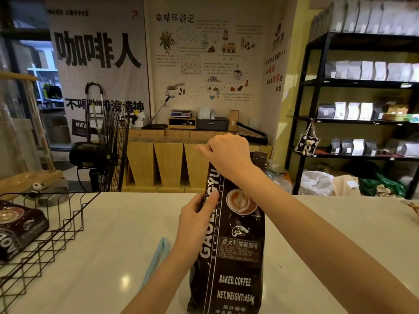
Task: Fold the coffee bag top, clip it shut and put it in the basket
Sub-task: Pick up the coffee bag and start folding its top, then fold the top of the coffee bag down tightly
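Early stage: coffee bag (235, 234) upright on the worktop (317, 234), top not yet folded flat. Right hand (229, 152) pinching the bag's top edge, grip narrow on it; left hand (197, 214) clasping the bag's side, steadying. Clip (156, 259) lying unused just left of the bag. Wire basket (45, 223) at far left, already holding another bag (18, 227). Folding, clipping, placing all remaining.

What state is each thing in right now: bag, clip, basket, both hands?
coffee bag: upright on the counter, top not yet clipped.
left hand: gripping the bag's left edge at mid-height.
right hand: pinching the bag's top.
blue clip: lying on the counter left of the bag, untouched.
wire basket: at the left, already holding another coffee bag lying flat.
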Tool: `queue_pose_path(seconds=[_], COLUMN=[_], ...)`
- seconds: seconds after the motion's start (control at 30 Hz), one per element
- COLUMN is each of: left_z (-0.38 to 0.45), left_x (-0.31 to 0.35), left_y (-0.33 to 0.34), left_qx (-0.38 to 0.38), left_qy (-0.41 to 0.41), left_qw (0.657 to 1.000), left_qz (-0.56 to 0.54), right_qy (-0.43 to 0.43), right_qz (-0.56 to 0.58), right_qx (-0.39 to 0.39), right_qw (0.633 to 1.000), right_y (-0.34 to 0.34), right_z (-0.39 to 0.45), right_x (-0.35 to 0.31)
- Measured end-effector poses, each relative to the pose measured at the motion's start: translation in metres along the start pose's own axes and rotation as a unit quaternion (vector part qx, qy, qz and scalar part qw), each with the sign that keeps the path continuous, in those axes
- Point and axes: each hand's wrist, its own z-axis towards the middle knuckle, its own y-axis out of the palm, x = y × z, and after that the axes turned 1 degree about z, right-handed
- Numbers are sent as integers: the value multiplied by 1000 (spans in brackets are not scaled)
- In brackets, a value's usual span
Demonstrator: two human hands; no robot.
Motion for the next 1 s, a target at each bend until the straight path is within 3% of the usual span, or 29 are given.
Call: queue_pose_path(seconds=[0.07,0.13,0.2,0.23,0.33,0.4,0.47,0.57,0.63,0.7,0.77,0.87,0.93,1.0], left_z=[0,0,2,3,7,8,9,9,8,11,17,40,59,73], left_x=[0,0,-1,-1,-1,0,0,-1,3,13,31,61,75,82], left_y=[-1,-3,-6,-7,-8,-7,-6,-7,-3,4,13,34,51,66], left_qx=[1,3,7,7,7,15,32,44,47,71,103,85,28,-30], left_qy=[2,-7,-28,-40,-74,-89,-97,-104,-93,-11,161,381,403,348], left_qw=[1000,1000,999,998,995,993,992,991,993,996,953,778,691,661], left_qz=[-9,-23,-39,-43,-67,-75,-75,-73,-47,61,237,492,600,664], right_qy=[-17,-15,60,123,292,340,350,351,348,346,335,306,290,279], right_qz=[24,110,241,329,554,640,683,716,721,721,723,728,721,714], right_qx=[22,116,199,197,52,-48,-116,-154,-148,-138,-134,-136,-136,-134], right_qw=[999,987,948,915,778,688,631,583,581,585,590,598,614,628], right_y=[-15,-26,-26,-23,-2,15,25,29,30,28,26,20,17,14], right_z=[-11,-33,-63,-78,-113,-127,-136,-145,-147,-147,-147,-148,-148,-149], right_x=[5,18,33,37,42,45,44,39,36,34,33,31,30,29])
